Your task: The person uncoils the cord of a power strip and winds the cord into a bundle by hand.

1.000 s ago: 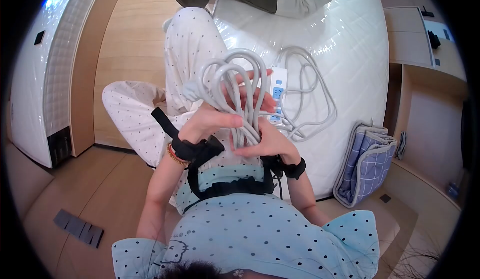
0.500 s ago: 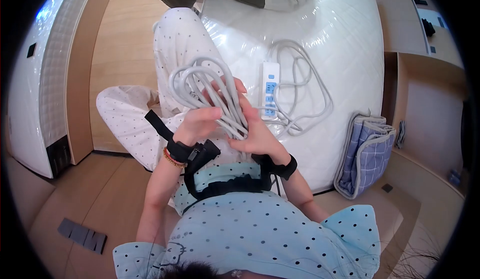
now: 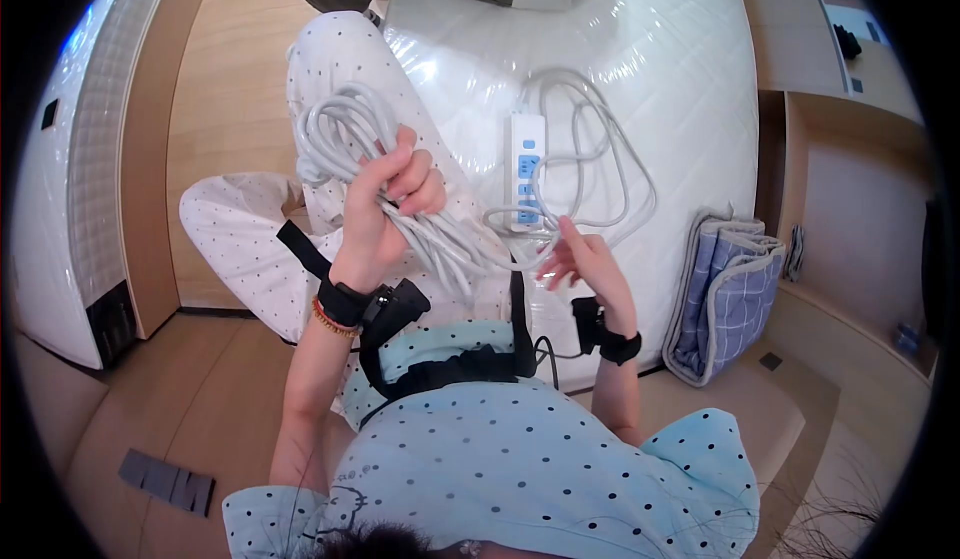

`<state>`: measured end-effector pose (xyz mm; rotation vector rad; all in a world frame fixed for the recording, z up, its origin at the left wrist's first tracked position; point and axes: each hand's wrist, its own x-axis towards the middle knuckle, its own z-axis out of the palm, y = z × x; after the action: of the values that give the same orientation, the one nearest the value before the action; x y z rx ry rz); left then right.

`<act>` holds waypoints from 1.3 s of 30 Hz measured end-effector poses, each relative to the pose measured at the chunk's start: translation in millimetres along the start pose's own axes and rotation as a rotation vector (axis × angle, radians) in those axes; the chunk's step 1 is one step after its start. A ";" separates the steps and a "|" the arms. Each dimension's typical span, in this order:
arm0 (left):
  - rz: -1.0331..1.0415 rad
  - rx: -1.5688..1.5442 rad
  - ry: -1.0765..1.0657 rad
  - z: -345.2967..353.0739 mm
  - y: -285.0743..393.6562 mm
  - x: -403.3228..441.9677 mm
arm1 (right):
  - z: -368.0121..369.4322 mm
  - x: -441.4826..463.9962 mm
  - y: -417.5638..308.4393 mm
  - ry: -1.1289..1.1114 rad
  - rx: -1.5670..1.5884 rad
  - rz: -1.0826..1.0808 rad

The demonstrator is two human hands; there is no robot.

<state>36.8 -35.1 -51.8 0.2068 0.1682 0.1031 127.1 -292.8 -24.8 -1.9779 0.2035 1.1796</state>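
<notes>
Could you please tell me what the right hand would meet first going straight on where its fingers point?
The right hand would most likely meet the grey cable strand just ahead of it, with the white power strip beyond; depth is unclear, so hand and strand may be touching.

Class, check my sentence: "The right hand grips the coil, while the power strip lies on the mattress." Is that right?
Not quite: the wrong hand is named. The head view shows the left hand gripping the coil. The power strip does lie on the mattress.
</notes>
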 end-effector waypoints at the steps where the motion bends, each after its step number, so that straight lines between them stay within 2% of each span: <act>1: -0.031 -0.041 -0.023 -0.6 0.5 0.0 | 9.0 5.0 7.2 -0.002 0.072 -0.019; 3: -0.092 -0.120 -0.064 -2.2 1.4 -0.8 | 26.0 10.2 8.4 0.077 0.265 -0.237; 5: -0.190 -0.031 0.078 1.7 3.8 -0.7 | 38.6 10.6 7.2 0.150 0.444 -0.443; 6: -0.240 0.015 0.145 3.9 4.0 0.3 | 41.0 2.7 -3.5 0.084 0.421 -0.485; 9: -0.270 0.154 0.205 4.8 -8.3 1.1 | 34.1 -12.4 -23.3 -0.202 0.158 -0.422; 10: -0.239 0.189 0.201 5.6 -15.1 1.9 | 39.9 -20.4 -36.5 -0.169 -0.014 -0.360; 13: -0.154 0.261 0.228 4.5 -29.1 1.4 | 62.4 -18.5 -37.7 -0.176 -0.252 -0.571; 15: -0.103 0.269 0.305 2.1 -29.6 -1.0 | 73.1 -22.0 -42.5 -0.153 -0.285 -0.569; 18: -0.051 0.493 0.304 6.4 -24.5 0.1 | 80.0 -25.4 -48.2 -0.203 -0.443 -0.597; 20: -0.084 0.530 0.251 16.5 -16.4 0.5 | 84.6 -23.5 -48.3 -0.271 -0.553 -0.624; 23: -0.123 0.516 0.226 14.0 -15.5 0.8 | 87.8 -24.3 -50.7 -0.243 -0.484 -0.606; 26: -0.160 0.459 0.238 17.9 -13.9 -2.8 | 82.6 -14.2 -42.7 -0.094 -0.438 -0.726; 29: -0.221 0.467 0.239 20.5 -15.6 -5.9 | 82.0 -16.5 -51.0 -0.127 -0.617 -0.751; 32: -0.250 0.425 0.188 15.8 -19.8 -6.0 | 78.7 -15.2 -51.8 -0.225 -0.644 -0.698; 35: -0.300 0.437 0.090 12.9 -12.9 -9.6 | 62.7 -3.0 -47.1 0.001 -0.184 -0.851; 37: -0.297 0.551 0.003 15.4 -7.8 -13.5 | 46.0 5.8 -50.9 0.260 0.004 -0.890; 39: -0.234 0.741 -0.093 19.8 -5.0 -20.4 | 39.1 13.5 -62.6 0.454 -0.131 -1.025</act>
<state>20.7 -46.2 -30.6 0.9261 0.1304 -0.2087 140.0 -220.4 -10.1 -1.9972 -0.6152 0.0862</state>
